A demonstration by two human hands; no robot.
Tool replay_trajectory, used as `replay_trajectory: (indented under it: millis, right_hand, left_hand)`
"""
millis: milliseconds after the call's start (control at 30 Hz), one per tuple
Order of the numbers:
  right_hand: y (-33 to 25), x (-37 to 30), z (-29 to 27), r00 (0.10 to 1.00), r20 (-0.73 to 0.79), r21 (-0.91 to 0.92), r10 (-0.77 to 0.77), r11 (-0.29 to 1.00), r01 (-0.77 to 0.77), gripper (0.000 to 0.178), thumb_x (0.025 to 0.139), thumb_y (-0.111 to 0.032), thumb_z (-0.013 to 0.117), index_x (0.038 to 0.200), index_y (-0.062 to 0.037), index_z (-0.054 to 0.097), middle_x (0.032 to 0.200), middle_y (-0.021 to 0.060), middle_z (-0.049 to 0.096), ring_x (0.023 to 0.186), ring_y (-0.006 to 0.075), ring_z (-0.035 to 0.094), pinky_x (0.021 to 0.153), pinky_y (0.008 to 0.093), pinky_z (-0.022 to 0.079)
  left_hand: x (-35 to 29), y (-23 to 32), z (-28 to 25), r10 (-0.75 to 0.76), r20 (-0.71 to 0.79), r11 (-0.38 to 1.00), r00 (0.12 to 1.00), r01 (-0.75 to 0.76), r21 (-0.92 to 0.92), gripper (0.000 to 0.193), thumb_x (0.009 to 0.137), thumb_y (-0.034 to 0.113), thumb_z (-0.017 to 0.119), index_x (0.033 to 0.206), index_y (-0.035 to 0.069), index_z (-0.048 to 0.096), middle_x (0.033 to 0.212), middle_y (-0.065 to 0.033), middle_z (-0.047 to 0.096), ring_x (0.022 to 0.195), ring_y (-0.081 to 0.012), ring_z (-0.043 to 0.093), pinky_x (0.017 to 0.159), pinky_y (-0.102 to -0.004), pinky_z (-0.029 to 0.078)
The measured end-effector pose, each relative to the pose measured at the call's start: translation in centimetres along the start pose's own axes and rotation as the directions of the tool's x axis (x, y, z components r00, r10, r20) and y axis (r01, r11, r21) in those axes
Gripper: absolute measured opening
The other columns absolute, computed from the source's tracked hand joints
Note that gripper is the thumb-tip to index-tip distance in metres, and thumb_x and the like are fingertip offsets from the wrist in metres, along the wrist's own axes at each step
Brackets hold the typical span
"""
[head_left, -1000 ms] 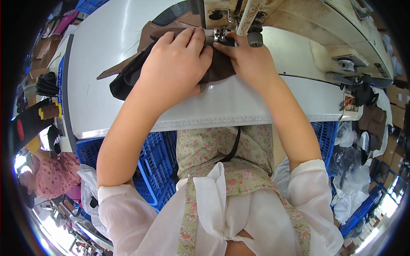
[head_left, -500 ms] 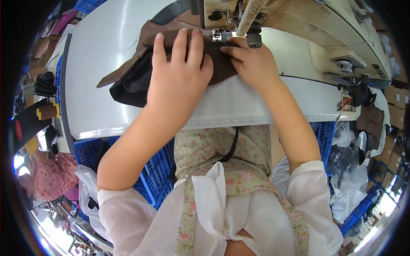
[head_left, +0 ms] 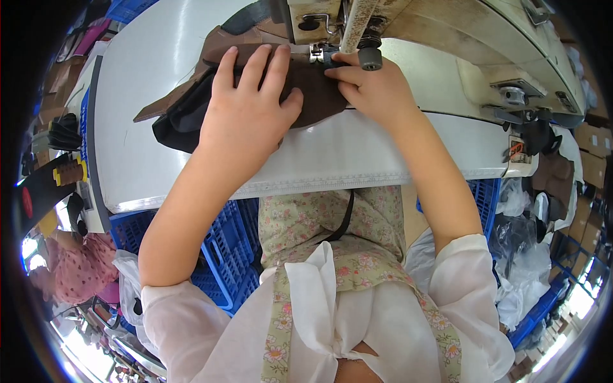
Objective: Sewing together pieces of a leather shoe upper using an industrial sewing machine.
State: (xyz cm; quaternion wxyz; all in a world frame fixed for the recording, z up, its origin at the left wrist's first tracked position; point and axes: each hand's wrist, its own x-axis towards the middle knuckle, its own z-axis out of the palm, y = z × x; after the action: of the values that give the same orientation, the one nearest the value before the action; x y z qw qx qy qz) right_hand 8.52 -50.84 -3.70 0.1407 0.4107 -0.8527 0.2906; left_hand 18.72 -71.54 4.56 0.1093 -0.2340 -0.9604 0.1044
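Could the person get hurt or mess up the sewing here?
Maybe. The right hand has its fingertips right beside the presser foot of the sewing machine, so the needle might catch a finger. The left hand lies flat on the brown fabric; an uneven push could make the seam crooked.

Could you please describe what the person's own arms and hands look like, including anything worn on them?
Both forearms are bare from the elbow down. The left hand and right hand wear no gloves, and no rings, watch or bracelets are visible. The white sleeves are thin, slightly sheer fabric, loose and pushed up near the elbows. There are no cables or markings on either arm.
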Motion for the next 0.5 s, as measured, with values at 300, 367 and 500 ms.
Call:
replay_trajectory:
  millis: [300,367,500]
  right_hand:
    - [-0.7,-0.8,-0.4,0.996,0.081,-0.082,-0.032,0.996,0.039,0.026,0.077,-0.012,0.066,0.102,-0.0144,0.075,0.094,0.0050,0.064,0.096,0.0260,0.061,0.080,0.0386,0.052]
    - [-0.8,-0.9,-0.5,0.995,0.098,-0.086,-0.015,0.996,0.024,0.028,0.077,-0.011,0.066,0.104,-0.0144,0.074,0.098,0.0044,0.064,0.099,0.0255,0.060,0.083,0.0382,0.052]
    - [-1.1,-0.9,-0.7,0.994,0.113,-0.119,0.003,0.993,0.010,0.032,0.077,-0.009,0.065,0.108,-0.0141,0.072,0.104,0.0043,0.063,0.103,0.0246,0.059,0.086,0.0378,0.052]
  left_hand:
    - [0.0,0.0,-0.3,-0.010,0.023,1.000,1.000,0.011,-0.020,0.063,0.047,0.016,0.083,0.108,0.019,0.068,0.143,-0.0139,0.045,0.133,-0.0308,0.042,0.110,-0.0538,0.033]
    - [0.1,-0.1,-0.3,-0.014,0.020,1.000,1.000,0.015,-0.024,0.063,0.047,0.016,0.084,0.108,0.019,0.068,0.143,-0.0138,0.046,0.133,-0.0307,0.042,0.110,-0.0537,0.033]
    - [0.2,-0.5,0.0,-0.001,0.002,1.000,1.000,0.001,-0.003,0.062,0.049,0.016,0.083,0.109,0.020,0.068,0.143,-0.0139,0.046,0.134,-0.0304,0.042,0.111,-0.0536,0.032]
